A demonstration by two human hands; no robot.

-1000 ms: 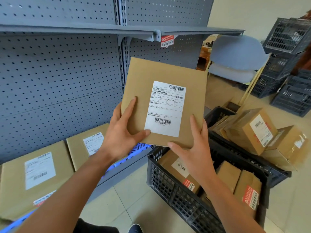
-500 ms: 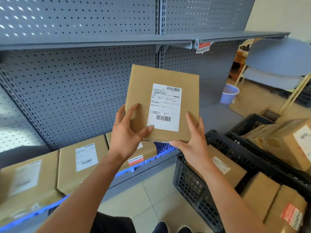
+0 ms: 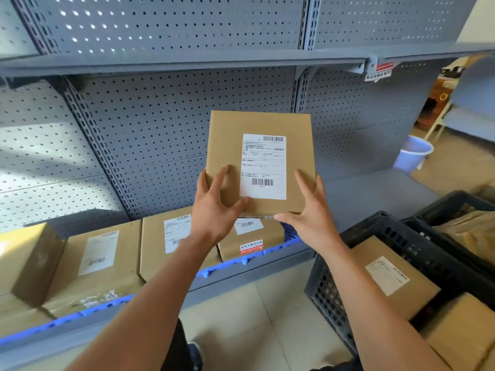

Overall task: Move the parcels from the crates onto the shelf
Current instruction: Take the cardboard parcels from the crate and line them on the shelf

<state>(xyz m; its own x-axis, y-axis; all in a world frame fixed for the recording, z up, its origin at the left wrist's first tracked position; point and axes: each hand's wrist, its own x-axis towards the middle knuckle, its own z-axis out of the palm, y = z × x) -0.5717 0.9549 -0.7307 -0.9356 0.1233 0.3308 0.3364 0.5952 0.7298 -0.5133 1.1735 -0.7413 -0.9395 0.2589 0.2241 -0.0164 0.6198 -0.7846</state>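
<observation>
A flat brown cardboard parcel [image 3: 230, 145] with a white shipping label is held up in front of the grey pegboard shelf unit. My left hand [image 3: 214, 210] grips its lower left corner, thumb on the front face. At the lower right edge my right hand [image 3: 308, 212] holds it, fingers up the side. The parcel hangs just above a small parcel [image 3: 251, 236] lying on the bottom shelf [image 3: 375, 194]. To the right, a black crate [image 3: 334, 290] holds more parcels [image 3: 393, 279].
Several labelled parcels [image 3: 99, 258] lie in a row on the bottom shelf's left part, behind a blue edge strip [image 3: 241, 261]. An upper shelf [image 3: 187, 62] runs across above. A second black crate [image 3: 455, 207] and a pale blue bucket [image 3: 412, 153] stand at right.
The view has swung left toward the shelf. Both hands have carried the parcel away from the crate and lower, to just over the small parcel on the bottom shelf.
</observation>
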